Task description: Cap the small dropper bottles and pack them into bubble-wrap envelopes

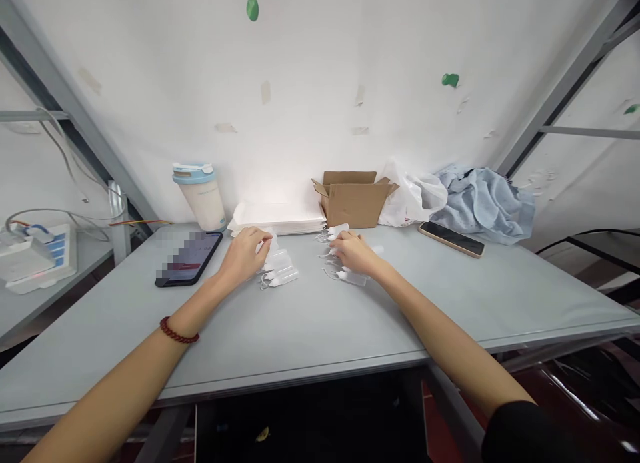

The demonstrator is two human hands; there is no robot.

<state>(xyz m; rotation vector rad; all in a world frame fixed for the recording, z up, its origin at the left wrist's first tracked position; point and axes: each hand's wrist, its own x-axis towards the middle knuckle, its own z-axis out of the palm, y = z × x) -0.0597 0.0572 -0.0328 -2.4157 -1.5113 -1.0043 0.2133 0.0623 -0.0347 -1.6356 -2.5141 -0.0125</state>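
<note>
Two groups of small clear plastic bottles with white caps and thin white loops lie on the grey table. My left hand [247,255] is at the left group, its thumb and forefinger closed around the end of a clear bottle, mostly hidden by the fingers. Nearer to me in that group lie several bottles [284,276] side by side. Over the right group, my right hand [357,253] has its fingers curled down on a bottle, largely covered by the hand. One bottle [353,277] lies just below this hand, and another bottle [339,230] shows beyond the fingertips.
Along the wall stand a blue-lidded cup [201,199], a stack of white sheets [280,217], an open cardboard box [354,203], a white plastic bag [413,196] and a blue cloth [485,203]. A phone [190,259] lies left, another phone [451,239] right. A power strip [47,259] sits far left.
</note>
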